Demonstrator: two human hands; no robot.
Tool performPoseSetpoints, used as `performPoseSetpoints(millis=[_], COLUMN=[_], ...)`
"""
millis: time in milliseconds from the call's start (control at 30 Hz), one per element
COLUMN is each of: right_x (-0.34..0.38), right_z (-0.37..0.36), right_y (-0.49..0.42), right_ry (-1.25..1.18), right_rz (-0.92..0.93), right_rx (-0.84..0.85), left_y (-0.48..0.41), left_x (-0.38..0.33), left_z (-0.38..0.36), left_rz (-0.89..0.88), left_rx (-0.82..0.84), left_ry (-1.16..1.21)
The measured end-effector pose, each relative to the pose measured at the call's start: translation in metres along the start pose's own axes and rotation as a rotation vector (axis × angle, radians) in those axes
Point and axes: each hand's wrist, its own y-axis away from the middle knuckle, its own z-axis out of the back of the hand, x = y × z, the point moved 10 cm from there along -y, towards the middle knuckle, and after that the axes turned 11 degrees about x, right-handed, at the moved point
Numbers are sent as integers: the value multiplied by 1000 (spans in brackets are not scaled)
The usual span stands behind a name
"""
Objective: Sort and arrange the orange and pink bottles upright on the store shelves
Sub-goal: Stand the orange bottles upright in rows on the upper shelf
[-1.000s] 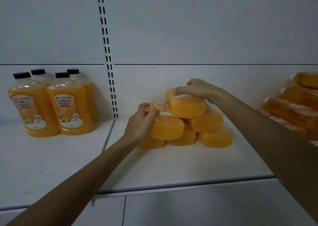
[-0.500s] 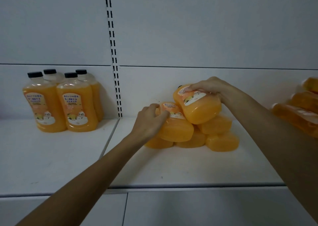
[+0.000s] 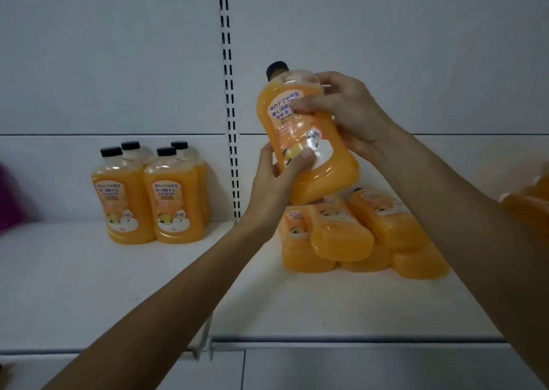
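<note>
With my left hand [image 3: 276, 187] gripping its base and my right hand [image 3: 350, 116] its shoulder, I hold one orange bottle [image 3: 306, 140] nearly upright above the pile of lying bottles [image 3: 356, 235] left to sort, while four upright bottles [image 3: 148, 193] stand done well left of my left hand.

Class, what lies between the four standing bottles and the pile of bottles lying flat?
Head view: bare shelf and the slotted rail behind it separate standing bottles from pile; the left forearm crosses in front.

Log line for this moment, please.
left hand grips orange bottle low; right hand grips it higher; bottle off shelf, cap up, tilted; pile of lying bottles below; four upright bottles left
</note>
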Motion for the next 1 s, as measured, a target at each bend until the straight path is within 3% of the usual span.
performPoseSetpoints(millis=[167, 300, 367, 567, 833, 1000], right_x=[2, -15, -30, -63, -87, -100], right_z=[-46, -92, -109, -133, -138, -135], right_y=[-6, -6, -6, -5, -32, -59], right_ry=[423, 644, 745, 753, 853, 1015], right_rz=[15, -12, -35, -16, -34, -48], right_rx=[92, 366, 427, 325, 194, 101], left_y=[24, 48, 57, 68, 89, 85], left_x=[-17, -2, 12, 47, 68, 71], left_z=[52, 79, 90, 122, 127, 125], left_rz=[-82, -68, -27, 125, 236, 209], left_rx=[-127, -72, -39, 42, 220, 270], left_ry=[-259, -482, -558, -668, -1346, -1377])
